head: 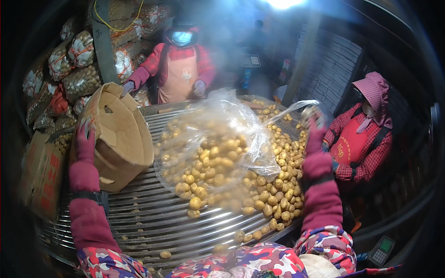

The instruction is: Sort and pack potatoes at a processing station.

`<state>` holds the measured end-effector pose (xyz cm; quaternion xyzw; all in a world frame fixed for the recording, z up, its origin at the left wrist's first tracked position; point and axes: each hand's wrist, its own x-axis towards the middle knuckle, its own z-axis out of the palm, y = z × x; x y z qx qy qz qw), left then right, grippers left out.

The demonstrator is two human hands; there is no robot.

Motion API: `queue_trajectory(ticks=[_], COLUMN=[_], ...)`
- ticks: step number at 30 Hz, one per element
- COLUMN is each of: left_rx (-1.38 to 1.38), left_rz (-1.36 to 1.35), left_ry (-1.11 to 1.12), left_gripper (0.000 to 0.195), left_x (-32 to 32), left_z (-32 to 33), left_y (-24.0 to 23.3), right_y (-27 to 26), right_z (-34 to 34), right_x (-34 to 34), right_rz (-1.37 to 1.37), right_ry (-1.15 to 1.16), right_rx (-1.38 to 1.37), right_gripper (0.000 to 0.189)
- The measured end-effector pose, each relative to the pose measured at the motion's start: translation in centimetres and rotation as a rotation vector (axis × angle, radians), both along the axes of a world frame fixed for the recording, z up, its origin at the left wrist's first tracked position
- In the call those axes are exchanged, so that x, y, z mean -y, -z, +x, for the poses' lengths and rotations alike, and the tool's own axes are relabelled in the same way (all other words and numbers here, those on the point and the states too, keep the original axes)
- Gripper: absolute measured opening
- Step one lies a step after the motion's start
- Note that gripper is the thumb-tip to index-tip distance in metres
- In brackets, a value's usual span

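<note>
My left hand, gloved, grips the side of an open cardboard box that is tipped on a slatted metal roller table. At the right, my raised and gloved right hand holds a stretched end of a clear plastic bag. The bag spreads over the middle of the table, with many potatoes inside and under it. Loose potatoes lie heaped between the bag and my right arm. Some potatoes look blurred. The exact finger grip on the bag is hard to make out.
Across the table stands a person in a pink apron, one gloved hand at the box's far rim. Another person in a red apron stands at the right. Filled sacks are stacked behind, left. A second carton stands at the left edge.
</note>
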<state>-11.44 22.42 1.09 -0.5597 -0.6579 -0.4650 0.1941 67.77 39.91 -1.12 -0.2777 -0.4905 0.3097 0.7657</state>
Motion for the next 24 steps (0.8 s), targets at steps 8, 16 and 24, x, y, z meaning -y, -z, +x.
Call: queue_trajectory(ticks=[8,16,24], left_rx=[-0.168,0.117,-0.303], left_rz=[-0.044,-0.457,-0.722], left_ry=[0.029,0.204,0.139], left_gripper=[0.057,0.063,0.064], left_x=[6.8,9.1,10.3], left_z=[17.0,30.1,31.3], left_y=[13.4,26.8,25.6], right_y=[14.7,19.2,17.8], right_z=[-6.9,-7.5,-8.4], right_x=[24.4,26.7,27.2], right_rz=[-0.238,-0.407,-0.485], right_ry=[-0.092,-0.241,-0.242], right_rx=[1.664,1.689,1.757], right_gripper=[0.036,0.034,0.036])
